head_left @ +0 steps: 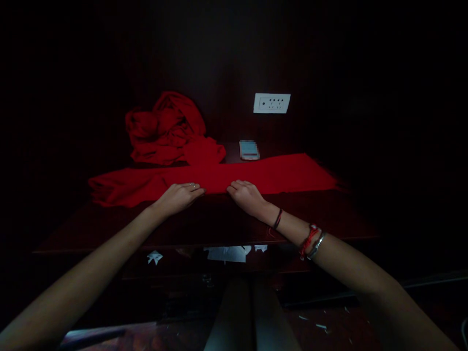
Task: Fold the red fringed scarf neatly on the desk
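Red cloth (281,174) lies, in the head view, as a long flat band across the dark tabletop (204,222), its left end bunched into loose folds and its right end flatter, running into shadow. From the way it creases, it should be light, soft and limp, with nothing fragile about it; it would likely sag or wrinkle if lifted at a single spot, and could slide a little on the smooth-looking wood. The person's left hand (180,197) and right hand (246,196) both touch the front edge near the middle, a short gap between them. Each has its fingers drawn narrow and together, but whether the fabric is pinched or only pressed cannot be told. Two spread holds along that front edge would probably support it better than one. Behind the band's left half sits a crumpled red heap (166,129), which seems to meet its back edge; whether the two are joined is unclear. A small blue item (249,150) lies just behind the band.
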Motion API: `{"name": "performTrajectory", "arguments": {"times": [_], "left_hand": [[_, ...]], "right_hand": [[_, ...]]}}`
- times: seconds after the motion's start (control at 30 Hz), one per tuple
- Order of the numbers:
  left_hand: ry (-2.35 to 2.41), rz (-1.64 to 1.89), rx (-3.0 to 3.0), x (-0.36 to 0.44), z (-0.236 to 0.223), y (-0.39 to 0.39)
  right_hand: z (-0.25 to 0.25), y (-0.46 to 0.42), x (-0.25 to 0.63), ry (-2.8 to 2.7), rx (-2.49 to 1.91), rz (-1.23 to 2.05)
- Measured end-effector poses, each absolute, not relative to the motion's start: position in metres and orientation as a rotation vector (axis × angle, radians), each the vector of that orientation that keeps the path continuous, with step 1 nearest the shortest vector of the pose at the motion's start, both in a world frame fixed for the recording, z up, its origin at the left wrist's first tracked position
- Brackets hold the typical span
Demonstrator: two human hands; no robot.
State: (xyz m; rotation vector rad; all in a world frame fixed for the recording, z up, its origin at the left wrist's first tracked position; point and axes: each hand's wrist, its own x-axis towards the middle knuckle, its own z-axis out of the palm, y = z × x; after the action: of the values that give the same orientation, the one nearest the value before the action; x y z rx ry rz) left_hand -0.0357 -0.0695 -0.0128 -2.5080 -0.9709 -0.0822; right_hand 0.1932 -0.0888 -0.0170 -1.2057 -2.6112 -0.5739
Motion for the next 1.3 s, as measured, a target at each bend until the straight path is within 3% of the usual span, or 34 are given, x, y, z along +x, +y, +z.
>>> {"name": "performTrajectory", "arguments": {"times": [0.77,1.03,1.3], "left_hand": [[-0.980,-0.167,-2.530,-0.045,-0.008,-0.068],[-0.939,-0.089,-2.454,-0.102,-0.018,-0.069],[-1.142,-0.160,-2.195,-0.091,-0.011,-0.070]], "right_hand": [[-0.014,-0.072,0.182,-2.633,-1.183,-0.367],[-0.023,-0.083,0.209,-2.574,-1.145,-0.417],[-0.026,-0.083,0.212,-2.543,-1.146,-0.443]]}}
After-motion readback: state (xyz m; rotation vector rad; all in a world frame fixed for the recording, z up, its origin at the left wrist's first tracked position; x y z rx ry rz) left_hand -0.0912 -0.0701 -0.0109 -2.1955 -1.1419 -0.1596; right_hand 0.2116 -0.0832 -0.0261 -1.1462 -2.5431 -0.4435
